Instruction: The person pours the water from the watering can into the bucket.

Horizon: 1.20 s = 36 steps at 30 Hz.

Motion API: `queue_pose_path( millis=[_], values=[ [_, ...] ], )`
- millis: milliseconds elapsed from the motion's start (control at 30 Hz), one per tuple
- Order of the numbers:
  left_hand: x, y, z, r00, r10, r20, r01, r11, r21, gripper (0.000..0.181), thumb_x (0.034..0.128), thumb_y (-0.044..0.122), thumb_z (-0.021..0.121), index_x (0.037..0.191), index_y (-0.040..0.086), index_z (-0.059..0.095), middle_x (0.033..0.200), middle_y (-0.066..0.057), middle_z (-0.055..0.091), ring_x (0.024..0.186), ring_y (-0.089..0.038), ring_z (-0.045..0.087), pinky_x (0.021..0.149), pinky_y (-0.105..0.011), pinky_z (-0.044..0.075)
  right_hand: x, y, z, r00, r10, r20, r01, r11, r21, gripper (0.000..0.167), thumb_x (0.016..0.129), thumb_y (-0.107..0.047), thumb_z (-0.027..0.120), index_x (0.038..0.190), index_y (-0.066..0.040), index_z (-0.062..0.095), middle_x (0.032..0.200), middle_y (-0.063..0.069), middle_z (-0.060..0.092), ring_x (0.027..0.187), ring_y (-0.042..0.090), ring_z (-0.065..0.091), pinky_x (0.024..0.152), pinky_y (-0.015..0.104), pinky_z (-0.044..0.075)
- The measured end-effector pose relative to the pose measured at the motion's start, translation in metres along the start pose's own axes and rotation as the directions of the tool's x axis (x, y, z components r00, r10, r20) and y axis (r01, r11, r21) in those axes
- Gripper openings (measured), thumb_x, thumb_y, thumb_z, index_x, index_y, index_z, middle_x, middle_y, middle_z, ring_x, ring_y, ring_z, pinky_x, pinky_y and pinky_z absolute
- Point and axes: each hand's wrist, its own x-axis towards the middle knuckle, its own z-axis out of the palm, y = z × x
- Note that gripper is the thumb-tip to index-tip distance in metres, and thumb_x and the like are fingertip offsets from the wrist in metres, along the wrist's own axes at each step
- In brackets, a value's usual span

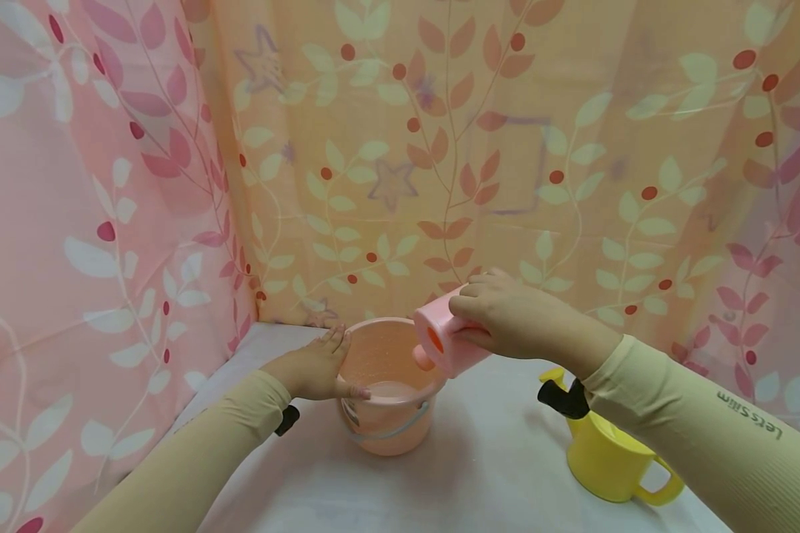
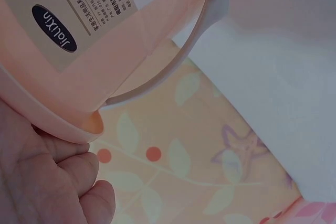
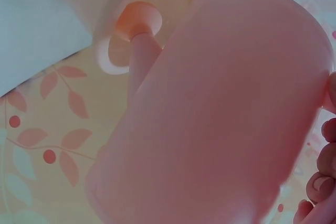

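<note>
The right hand (image 1: pixel 510 317) is curled firmly round the handle of a pink watering can (image 1: pixel 458 357), which tips toward a peach bucket (image 1: pixel 390 443), its spout head (image 1: pixel 423 357) at the right side of the bucket's mouth. The left hand (image 1: pixel 313 366) rests on the bucket's left rim, thumb spread apart from the fingers. The bucket stands upright on the white tabletop (image 1: pixel 507 474), its grey bail (image 1: pixel 393 431) hanging across the front. Nearer me, partly behind the right sleeve (image 1: pixel 700 414), sits a yellow watering can (image 1: pixel 603 459). Leaf-patterned cloth (image 1: pixel 467 163) rises behind everything.
</note>
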Motion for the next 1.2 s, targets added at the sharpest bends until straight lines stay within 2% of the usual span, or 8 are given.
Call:
queue_pose_path(
  millis=[333, 1200],
  values=[
    [0.0001, 0.0004, -0.0001, 1.000, -0.004, 0.013, 0.004, 1.000, -0.004, 0.117, 0.0712, 0.080, 0.041, 0.142, -0.009, 0.013, 0.149, -0.027, 0.005, 0.137, -0.037, 0.007, 0.109, -0.049, 0.014, -0.0013, 0.0011, 0.0001, 1.000, -0.003, -0.006, 0.003, 1.000, -0.013, 0.031, 0.076, -0.017, 0.073, 0.068, -0.016, 0.043, 0.060, -0.011, 0.035, 0.069, 0.014, 0.041, 0.077, 0.031, 0.035],
    [-0.0005, 0.0003, -0.0014, 1.000, 0.012, 0.007, -0.012, 1.000, 0.009, 0.117, 0.0718, 0.080, 0.040, 0.142, -0.009, 0.014, 0.148, -0.027, 0.006, 0.137, -0.037, 0.009, 0.108, -0.050, 0.016, -0.0031, 0.0017, -0.0004, 1.000, -0.002, -0.010, 0.001, 1.000, -0.020, 0.030, 0.077, -0.015, 0.072, 0.067, -0.016, 0.044, 0.062, -0.012, 0.040, 0.072, 0.014, 0.046, 0.079, 0.033, 0.038]
  ],
)
